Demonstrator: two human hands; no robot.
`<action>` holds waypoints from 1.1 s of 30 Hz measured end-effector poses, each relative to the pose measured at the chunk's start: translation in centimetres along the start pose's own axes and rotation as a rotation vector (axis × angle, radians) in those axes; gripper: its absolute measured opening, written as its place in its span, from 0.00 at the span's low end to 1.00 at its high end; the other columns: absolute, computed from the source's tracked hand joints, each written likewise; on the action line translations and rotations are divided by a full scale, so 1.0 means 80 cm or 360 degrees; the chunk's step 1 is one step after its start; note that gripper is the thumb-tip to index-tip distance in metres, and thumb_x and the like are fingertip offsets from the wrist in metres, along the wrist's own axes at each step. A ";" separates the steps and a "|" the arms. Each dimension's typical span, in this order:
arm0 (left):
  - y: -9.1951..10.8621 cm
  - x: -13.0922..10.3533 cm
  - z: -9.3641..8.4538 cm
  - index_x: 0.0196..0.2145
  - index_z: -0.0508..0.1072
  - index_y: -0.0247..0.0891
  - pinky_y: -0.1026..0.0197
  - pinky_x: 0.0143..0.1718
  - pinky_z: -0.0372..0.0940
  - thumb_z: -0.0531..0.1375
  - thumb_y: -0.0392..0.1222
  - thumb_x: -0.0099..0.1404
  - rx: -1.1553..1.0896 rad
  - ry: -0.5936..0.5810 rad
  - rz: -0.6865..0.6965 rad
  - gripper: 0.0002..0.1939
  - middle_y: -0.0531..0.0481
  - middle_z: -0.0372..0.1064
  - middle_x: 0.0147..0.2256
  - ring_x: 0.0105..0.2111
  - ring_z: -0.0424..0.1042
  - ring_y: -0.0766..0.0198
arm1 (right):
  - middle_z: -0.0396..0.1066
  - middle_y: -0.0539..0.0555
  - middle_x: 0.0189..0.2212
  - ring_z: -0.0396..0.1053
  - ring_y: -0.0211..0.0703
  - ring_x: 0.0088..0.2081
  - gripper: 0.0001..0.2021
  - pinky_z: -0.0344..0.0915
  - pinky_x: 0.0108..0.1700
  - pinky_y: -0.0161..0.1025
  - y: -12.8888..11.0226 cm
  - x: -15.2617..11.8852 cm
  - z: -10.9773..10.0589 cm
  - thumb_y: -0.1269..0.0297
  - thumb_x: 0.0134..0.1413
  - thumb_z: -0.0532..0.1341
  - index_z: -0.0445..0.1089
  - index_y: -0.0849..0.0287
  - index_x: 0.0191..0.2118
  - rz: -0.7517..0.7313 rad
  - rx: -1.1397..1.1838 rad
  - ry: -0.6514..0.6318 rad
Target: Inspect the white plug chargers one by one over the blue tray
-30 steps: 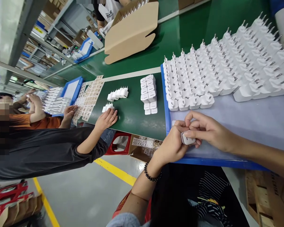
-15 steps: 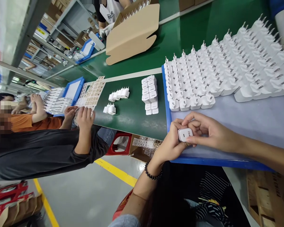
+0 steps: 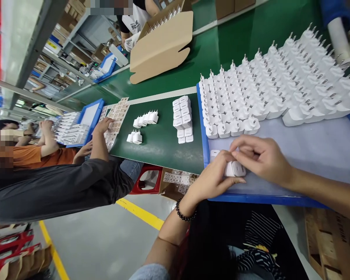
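A small white charger (image 3: 235, 169) sits between my two hands over the near edge of the blue tray (image 3: 262, 199). My left hand (image 3: 214, 179), with a dark bead bracelet at the wrist, cups it from below. My right hand (image 3: 261, 157) pinches it from the right with thumb and fingers. Just behind my hands, rows of white chargers (image 3: 268, 91) stand prongs up on the tray's pale sheet.
On the green belt (image 3: 160, 144) to the left lie a stack of chargers (image 3: 183, 118), two smaller groups (image 3: 146, 118) and sticker sheets (image 3: 113, 120). A neighbouring person's hand (image 3: 103, 125) reaches onto the stickers. A cardboard box (image 3: 160, 41) stands farther back.
I have turned the charger in my hands and lowered it toward the tray. The neighbouring person's hand has left the small charger group and gone left to the sticker sheets.
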State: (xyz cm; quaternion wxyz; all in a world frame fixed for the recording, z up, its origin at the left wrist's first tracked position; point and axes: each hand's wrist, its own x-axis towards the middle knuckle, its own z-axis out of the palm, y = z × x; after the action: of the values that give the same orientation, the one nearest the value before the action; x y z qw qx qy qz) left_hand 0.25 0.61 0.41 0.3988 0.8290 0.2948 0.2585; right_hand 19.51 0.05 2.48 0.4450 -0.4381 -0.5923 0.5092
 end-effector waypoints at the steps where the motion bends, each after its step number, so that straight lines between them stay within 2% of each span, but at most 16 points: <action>1: 0.000 0.003 -0.001 0.50 0.64 0.39 0.51 0.46 0.67 0.63 0.51 0.66 0.0065 0.0048 0.0028 0.20 0.43 0.65 0.44 0.44 0.67 0.55 | 0.47 0.42 0.15 0.47 0.36 0.18 0.05 0.48 0.24 0.39 -0.003 0.001 -0.005 0.63 0.61 0.62 0.67 0.52 0.33 -0.0097 -0.0043 0.0199; 3: 0.001 0.012 -0.003 0.54 0.66 0.40 0.54 0.44 0.67 0.63 0.50 0.66 0.0244 0.0146 0.0091 0.22 0.44 0.64 0.44 0.43 0.68 0.56 | 0.48 0.43 0.15 0.48 0.38 0.19 0.05 0.48 0.25 0.41 -0.008 0.004 -0.020 0.65 0.61 0.62 0.67 0.51 0.33 -0.0234 0.0021 0.0547; 5: 0.006 0.027 -0.002 0.58 0.66 0.40 0.55 0.42 0.66 0.62 0.50 0.68 0.0476 0.0143 0.0142 0.24 0.45 0.65 0.43 0.42 0.68 0.57 | 0.52 0.44 0.15 0.50 0.38 0.18 0.05 0.49 0.25 0.42 -0.013 0.012 -0.037 0.67 0.61 0.62 0.68 0.51 0.33 -0.0349 0.0163 0.0820; 7: 0.019 0.049 0.002 0.58 0.65 0.37 0.54 0.43 0.65 0.61 0.48 0.69 0.0702 0.0015 0.0197 0.24 0.44 0.67 0.44 0.42 0.69 0.55 | 0.54 0.44 0.15 0.51 0.37 0.16 0.06 0.48 0.23 0.42 -0.016 0.021 -0.054 0.68 0.58 0.63 0.68 0.51 0.31 -0.0501 0.0264 0.1051; 9: 0.035 0.078 0.009 0.54 0.67 0.33 0.53 0.45 0.64 0.60 0.45 0.69 0.0915 -0.0164 0.0245 0.19 0.42 0.70 0.46 0.44 0.69 0.53 | 0.52 0.44 0.15 0.49 0.37 0.15 0.08 0.47 0.22 0.42 -0.018 0.030 -0.068 0.67 0.55 0.65 0.67 0.49 0.28 -0.0633 0.0267 0.1249; 12: 0.057 0.125 0.018 0.48 0.70 0.34 0.54 0.45 0.61 0.57 0.37 0.70 0.1263 -0.0381 0.0316 0.10 0.43 0.73 0.45 0.45 0.69 0.53 | 0.47 0.44 0.15 0.46 0.38 0.15 0.10 0.44 0.21 0.41 -0.017 0.041 -0.080 0.62 0.55 0.65 0.65 0.46 0.26 -0.0737 0.0231 0.1421; 14: 0.062 0.153 0.022 0.48 0.71 0.35 0.51 0.47 0.58 0.56 0.34 0.69 0.1477 -0.0410 0.0348 0.10 0.43 0.74 0.45 0.49 0.67 0.50 | 0.46 0.44 0.15 0.45 0.38 0.15 0.10 0.43 0.21 0.41 -0.013 0.046 -0.083 0.61 0.56 0.65 0.64 0.45 0.26 -0.0758 0.0289 0.1454; 16: 0.061 0.176 0.024 0.47 0.73 0.34 0.49 0.48 0.56 0.56 0.32 0.67 0.1616 -0.0408 0.0351 0.11 0.41 0.74 0.45 0.51 0.66 0.47 | 0.48 0.43 0.14 0.45 0.37 0.15 0.10 0.43 0.21 0.41 -0.007 0.051 -0.084 0.65 0.54 0.64 0.64 0.47 0.27 -0.0736 0.0380 0.1442; 20: 0.048 0.201 0.029 0.43 0.76 0.31 0.49 0.46 0.55 0.55 0.32 0.67 0.1741 -0.0427 0.0200 0.11 0.37 0.73 0.43 0.47 0.70 0.47 | 0.51 0.40 0.12 0.46 0.35 0.14 0.09 0.43 0.20 0.40 0.002 0.056 -0.076 0.72 0.50 0.62 0.64 0.50 0.27 -0.0670 0.0512 0.1374; 23: 0.040 0.201 0.038 0.39 0.77 0.31 0.49 0.44 0.55 0.54 0.31 0.66 0.1798 -0.0352 0.0121 0.11 0.35 0.72 0.43 0.45 0.70 0.47 | 0.53 0.40 0.13 0.47 0.35 0.14 0.08 0.43 0.20 0.39 0.002 0.055 -0.072 0.73 0.48 0.61 0.65 0.52 0.27 -0.0658 0.0544 0.1326; 29: 0.032 0.191 0.046 0.44 0.77 0.35 0.50 0.43 0.55 0.53 0.30 0.67 0.1785 -0.0145 0.0275 0.14 0.37 0.71 0.43 0.49 0.66 0.45 | 0.52 0.39 0.12 0.47 0.33 0.14 0.09 0.42 0.19 0.38 -0.003 0.051 -0.078 0.77 0.45 0.58 0.65 0.53 0.27 -0.0667 0.0617 0.1352; 33: 0.022 0.193 0.048 0.40 0.78 0.36 0.50 0.44 0.56 0.50 0.31 0.70 0.1781 -0.0047 0.0344 0.16 0.36 0.68 0.49 0.51 0.65 0.46 | 0.53 0.39 0.12 0.48 0.33 0.14 0.09 0.43 0.19 0.38 -0.001 0.052 -0.080 0.77 0.44 0.58 0.65 0.53 0.27 -0.0633 0.0600 0.1333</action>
State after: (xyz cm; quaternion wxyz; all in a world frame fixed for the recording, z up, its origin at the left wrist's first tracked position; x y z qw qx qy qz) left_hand 14.01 8.45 2.73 -0.1256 0.9429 0.2948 0.0905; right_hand 24.81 5.48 3.47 0.8045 -0.3953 -0.3325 0.2931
